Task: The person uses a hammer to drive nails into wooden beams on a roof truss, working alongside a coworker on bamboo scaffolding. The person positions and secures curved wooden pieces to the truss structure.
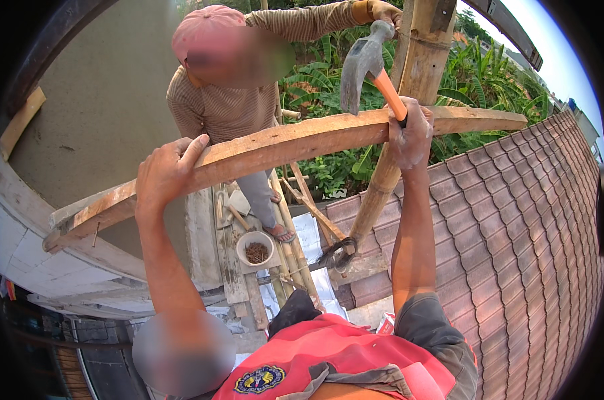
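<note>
My left hand (165, 170) is closed round a long wooden beam (282, 143) near its left end, with the thumb along the top face. The beam runs across the view at chest height and passes the upright bamboo post (425, 57). My right hand (410, 135) grips the orange handle of a claw hammer (365, 67), its grey metal head raised above the beam. That hand overlaps the beam; whether it touches the wood I cannot tell. A nail (96, 232) sticks out near the beam's left end.
Facing me, a co-worker (232, 100) in a pink cap has a gloved hand at the bamboo post. Below are narrow planks and bamboo poles (292, 233), with a white bowl (240, 252) of small brown nails. A tiled roof (502, 233) slopes at right; a grey slab (108, 87) lies left.
</note>
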### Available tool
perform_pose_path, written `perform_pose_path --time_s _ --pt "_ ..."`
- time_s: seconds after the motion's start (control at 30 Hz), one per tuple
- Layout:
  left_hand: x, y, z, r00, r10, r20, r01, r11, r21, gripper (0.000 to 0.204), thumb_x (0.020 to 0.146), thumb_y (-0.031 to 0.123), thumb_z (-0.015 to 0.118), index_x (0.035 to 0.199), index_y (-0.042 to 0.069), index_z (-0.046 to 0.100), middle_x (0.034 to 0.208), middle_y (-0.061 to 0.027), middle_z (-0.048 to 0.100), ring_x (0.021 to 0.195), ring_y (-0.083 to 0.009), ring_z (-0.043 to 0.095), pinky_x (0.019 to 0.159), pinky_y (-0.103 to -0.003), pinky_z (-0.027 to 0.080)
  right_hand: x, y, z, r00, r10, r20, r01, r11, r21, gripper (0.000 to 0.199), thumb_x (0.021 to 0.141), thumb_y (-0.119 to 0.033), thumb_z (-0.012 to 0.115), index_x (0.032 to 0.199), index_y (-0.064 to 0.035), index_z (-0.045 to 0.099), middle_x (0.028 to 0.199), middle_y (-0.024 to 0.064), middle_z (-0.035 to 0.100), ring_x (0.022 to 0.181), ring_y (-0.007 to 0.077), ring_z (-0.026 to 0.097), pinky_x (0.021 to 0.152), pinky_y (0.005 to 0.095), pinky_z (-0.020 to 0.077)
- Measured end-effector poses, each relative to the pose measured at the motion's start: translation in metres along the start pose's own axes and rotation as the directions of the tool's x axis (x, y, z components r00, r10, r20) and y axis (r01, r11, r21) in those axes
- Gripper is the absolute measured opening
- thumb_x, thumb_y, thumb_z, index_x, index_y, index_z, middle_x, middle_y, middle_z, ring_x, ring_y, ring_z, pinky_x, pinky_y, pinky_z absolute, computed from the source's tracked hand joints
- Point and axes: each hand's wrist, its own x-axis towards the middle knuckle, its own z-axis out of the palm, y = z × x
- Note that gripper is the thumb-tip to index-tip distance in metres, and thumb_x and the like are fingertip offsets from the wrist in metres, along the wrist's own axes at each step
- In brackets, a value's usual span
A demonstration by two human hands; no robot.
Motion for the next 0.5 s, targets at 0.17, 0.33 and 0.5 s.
perform_pose_path --time_s 0.17,0.33,0.5 --pt "-0.0011 -0.0009 -0.0011 1.0 0.009 -0.012 -0.009 1.0 0.001 0.068 0.104 0.069 0.049 0.103 0.01 0.083 0.095 -0.0188 0.079 0.093 -0.0395 0.075 0.084 -0.048 0.055 0.0007 -0.0005 0.0007 1.0 0.003 -0.001 -0.003 1.0 0.011 0.033 0.086 -0.001 0.079 0.115 -0.0101 0.065 0.086 0.0068 0.07 0.088 0.0296 0.072 0.1 0.0433 0.0465" --pt "-0.0003 -0.0032 0.0009 0.999 0.02 -0.028 -0.02 1.0 -0.017 0.068 0.104 0.069 0.049 0.102 0.01 0.083 0.092 -0.0188 0.079 0.092 -0.0404 0.075 0.084 -0.048 0.055 0.0007 -0.0009 -0.0006 1.0 -0.003 0.005 0.003 1.0 0.01 0.036 0.086 -0.001 0.079 0.117 -0.0102 0.064 0.087 0.0071 0.071 0.089 0.0303 0.072 0.101 0.0439 0.0466" --pt "-0.0004 -0.0011 -0.0014 1.0 0.009 -0.008 -0.009 1.0 0.012 0.069 0.104 0.069 0.048 0.101 0.009 0.083 0.09 -0.0184 0.078 0.09 -0.0399 0.075 0.082 -0.048 0.055 -0.0001 -0.0004 0.0006 1.0 -0.009 0.0 0.009 1.0 0.013 0.036 0.086 -0.001 0.079 0.117 -0.0102 0.064 0.087 0.0074 0.072 0.09 0.0308 0.073 0.101 0.0443 0.0467"
